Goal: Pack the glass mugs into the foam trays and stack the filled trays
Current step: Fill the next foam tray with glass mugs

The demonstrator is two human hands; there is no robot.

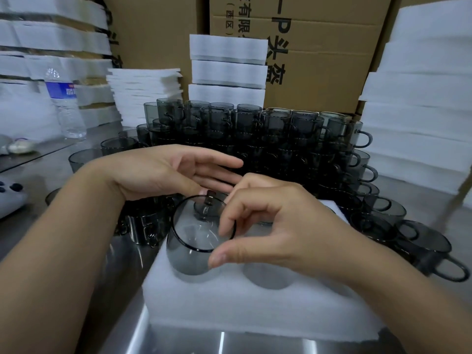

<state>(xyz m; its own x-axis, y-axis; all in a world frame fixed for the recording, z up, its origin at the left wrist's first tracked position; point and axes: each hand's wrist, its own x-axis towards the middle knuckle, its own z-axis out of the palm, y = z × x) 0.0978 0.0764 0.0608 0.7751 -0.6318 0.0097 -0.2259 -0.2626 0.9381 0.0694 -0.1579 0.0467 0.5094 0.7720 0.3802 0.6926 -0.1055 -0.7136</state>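
The right hand point(275, 221) is pinching the rim of a grey glass mug point(189, 254), thumb on the near edge and forefinger curling over the right edge, so its grip is clamped on the mug. The mug is sitting at the near-left pocket of the foam tray point(229, 310), mouth up and leaning slightly toward the camera. Its base is sinking into the foam, though whether it is fully seated is not clear. A dark shape at the far rim is probably the handle.

The left hand point(163, 172) is hovering just behind and above the mug, fingers straight and apart, holding nothing. It is lying between the mug and the pile of mugs point(255, 139) stacked along the back of the steel surface point(127, 277).

The relation that matters next: the mug's axis is running nearly vertical but tipped, so it likely needs pressing straight down. An empty pocket point(268, 274) is waiting just right of it, under the right wrist. The left hand is nearer the pile, so it is better placed to fetch the next mug.
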